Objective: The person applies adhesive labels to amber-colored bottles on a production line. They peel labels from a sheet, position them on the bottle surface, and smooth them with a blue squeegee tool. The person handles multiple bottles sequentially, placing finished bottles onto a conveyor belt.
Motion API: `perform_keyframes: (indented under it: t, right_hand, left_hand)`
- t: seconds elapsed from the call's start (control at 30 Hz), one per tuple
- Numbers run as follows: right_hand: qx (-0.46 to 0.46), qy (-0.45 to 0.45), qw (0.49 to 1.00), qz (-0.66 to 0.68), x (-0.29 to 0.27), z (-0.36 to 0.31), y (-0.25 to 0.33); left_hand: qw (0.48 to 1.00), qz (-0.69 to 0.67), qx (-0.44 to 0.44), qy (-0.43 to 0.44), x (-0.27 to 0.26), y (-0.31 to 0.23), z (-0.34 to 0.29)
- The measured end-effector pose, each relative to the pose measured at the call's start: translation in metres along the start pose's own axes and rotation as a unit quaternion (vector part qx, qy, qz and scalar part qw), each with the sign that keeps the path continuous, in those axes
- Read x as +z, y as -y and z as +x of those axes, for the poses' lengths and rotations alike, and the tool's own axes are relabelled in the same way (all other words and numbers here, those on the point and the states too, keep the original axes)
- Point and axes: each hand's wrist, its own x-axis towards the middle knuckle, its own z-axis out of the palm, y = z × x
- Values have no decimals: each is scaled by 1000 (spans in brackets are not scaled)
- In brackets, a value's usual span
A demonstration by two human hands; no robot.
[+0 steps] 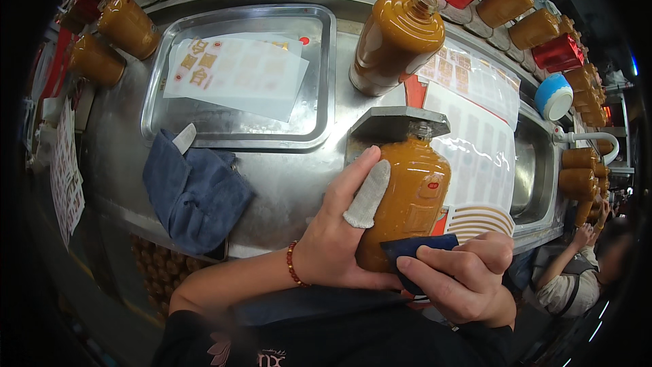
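My left hand [333, 231] is wrapped round a glossy amber-brown bottle [411, 190], its neck pointing away from me at a grey metal bracket [390, 124]. One left finger wears a pale grey cloth finger cover [371, 190]. The bottle's upper side carries a raised square panel with a small red mark. In my right hand [468, 275] a flat dark blue piece [421, 248] is pinched, lying against the bottle's near end. Whether it is cloth or a stiff scraper I cannot tell. Another amber-brown bottle [397, 41] stands upright beyond the bracket.
A steel tray [319, 85] holds translucent sticker sheets [238, 75]. Nearer me lies a crumpled blue cloth [193, 187]. Right of the bottle are more sticker sheets [475, 156] and a sink [533, 177]. Brown and red bottles line the far edge; a co-worker [570, 272] is at right.
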Motion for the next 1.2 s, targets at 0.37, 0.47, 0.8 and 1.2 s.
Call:
perform_keyframes:
  t: [0.37, 0.47, 0.8, 1.2]
  right_hand:
    - [47, 9, 997, -67, -9, 10, 3]
    - [66, -28, 995, -69, -5, 9, -4]
    - [203, -139, 967, 65, 11, -4, -7]
    - [385, -217, 867, 230, 55, -41, -31]
  left_hand:
    - [998, 3, 68, -11, 6, -3, -5]
    - [998, 15, 67, -11, 8, -3, -6]
    - [1000, -4, 17, 19, 8, -2, -10]
    - [997, 48, 64, 22, 10, 7, -11]
